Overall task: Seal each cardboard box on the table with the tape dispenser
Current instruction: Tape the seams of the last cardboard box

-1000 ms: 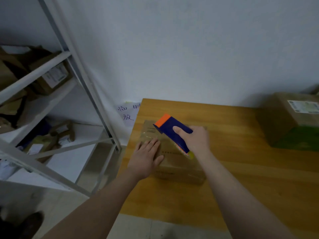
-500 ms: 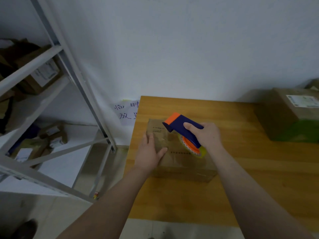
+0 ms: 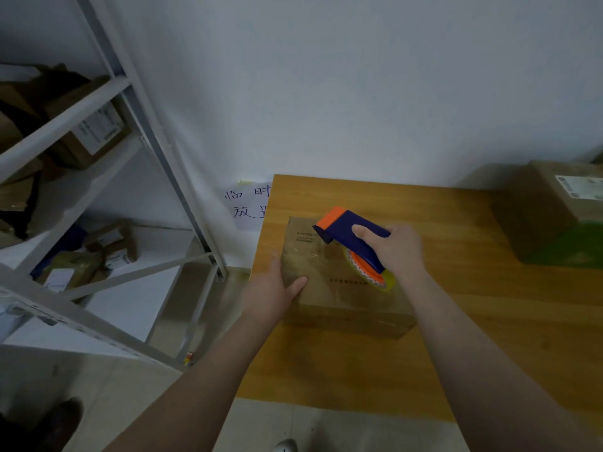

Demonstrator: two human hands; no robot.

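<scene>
Tape dispenser [image 3: 350, 238] | clasped in right hand [image 3: 396, 247] grip | left hand [image 3: 272, 293] flat against box [image 3: 342, 285]

Brown cardboard box [image 3: 339, 288]: flaps closed, flat on the table's left edge. Blue-and-orange tape dispenser [image 3: 352, 239]: on the box top, tilted. Second box [image 3: 554, 213]: far right

Box [image 3: 339, 288] on table [image 3: 489, 321] left end; shelving [image 3: 98, 197] left of table.
</scene>
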